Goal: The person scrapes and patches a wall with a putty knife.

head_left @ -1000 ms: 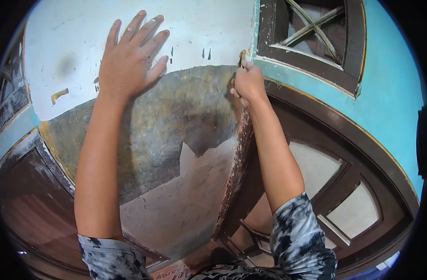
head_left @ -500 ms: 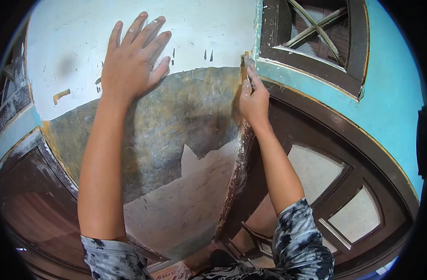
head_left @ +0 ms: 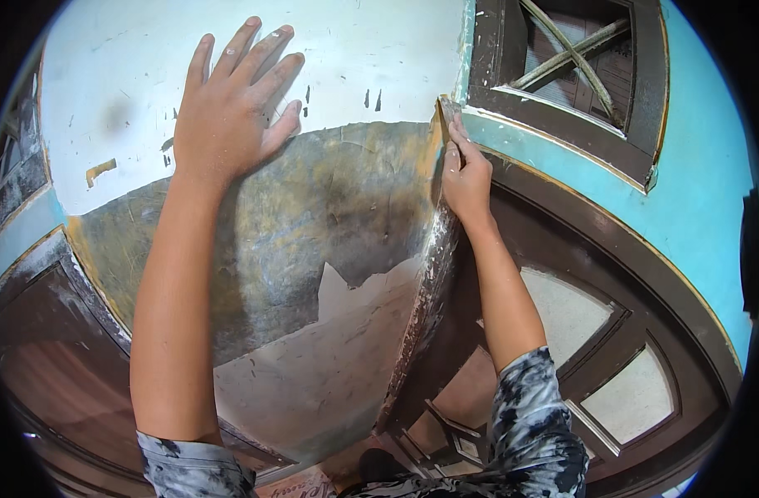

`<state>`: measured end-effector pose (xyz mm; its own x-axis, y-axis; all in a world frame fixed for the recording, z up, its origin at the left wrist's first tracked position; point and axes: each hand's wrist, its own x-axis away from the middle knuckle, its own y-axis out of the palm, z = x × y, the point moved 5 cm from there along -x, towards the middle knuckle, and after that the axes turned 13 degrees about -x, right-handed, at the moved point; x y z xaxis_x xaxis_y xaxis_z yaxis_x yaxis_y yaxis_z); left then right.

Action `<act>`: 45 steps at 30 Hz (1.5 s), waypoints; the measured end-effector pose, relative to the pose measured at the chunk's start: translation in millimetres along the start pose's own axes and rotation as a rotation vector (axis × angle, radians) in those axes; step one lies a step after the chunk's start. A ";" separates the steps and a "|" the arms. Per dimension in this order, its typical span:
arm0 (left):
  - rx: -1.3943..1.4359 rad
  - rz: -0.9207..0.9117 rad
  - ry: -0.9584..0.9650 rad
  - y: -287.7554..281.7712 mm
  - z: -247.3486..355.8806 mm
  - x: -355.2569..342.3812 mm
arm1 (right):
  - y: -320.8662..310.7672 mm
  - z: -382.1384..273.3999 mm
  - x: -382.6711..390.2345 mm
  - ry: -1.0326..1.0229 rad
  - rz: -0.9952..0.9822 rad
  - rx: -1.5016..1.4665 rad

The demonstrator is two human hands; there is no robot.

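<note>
My left hand (head_left: 222, 129) lies flat on the white-painted upper wall (head_left: 371, 58), fingers spread and holding nothing. My right hand (head_left: 469, 178) grips a thin, flat scraper (head_left: 446, 120), its fingers along the tool. The scraper points upward against the wall's right-hand corner, where the white paint meets the dark wooden frame. My fingers hide part of the tool. Below the white paint runs a bare, mottled grey-brown band of wall (head_left: 338, 187) with a ragged lower edge. A paler coating (head_left: 338, 349) covers the wall under it.
A brown wooden door with pale panels (head_left: 632, 390) stands at the right, above it a dark-framed opening with crossed slats (head_left: 574, 54). Turquoise wall (head_left: 711, 166) lies beyond. Another brown door or shutter (head_left: 64, 357) stands at the left. The frame edge (head_left: 417, 332) is flaking.
My right hand and the scraper have shifted slightly down and to the right at the corner. My left hand stays on the wall. The whole view has swung a little.
</note>
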<state>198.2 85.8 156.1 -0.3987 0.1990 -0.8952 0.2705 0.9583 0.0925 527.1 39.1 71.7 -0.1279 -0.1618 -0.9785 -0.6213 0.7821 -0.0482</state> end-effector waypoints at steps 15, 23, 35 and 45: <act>0.008 0.028 -0.005 -0.4 -1.6 2.3 | 23.4 -19.0 3.8 0.103 0.129 0.057; 0.011 0.062 0.013 -5.5 -0.3 -0.4 | 31.1 -39.0 -5.7 0.360 0.126 0.094; -0.004 0.034 0.016 -5.1 1.1 0.3 | 32.7 -27.0 -16.4 0.515 0.136 0.011; 0.008 0.032 0.004 1.6 -2.7 4.6 | 34.0 -56.9 -30.0 0.660 0.134 -0.192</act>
<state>194.4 88.8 153.2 -0.3930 0.2308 -0.8901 0.2900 0.9497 0.1182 465.8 36.3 110.8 -0.6182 -0.4502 -0.6443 -0.6848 0.7108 0.1604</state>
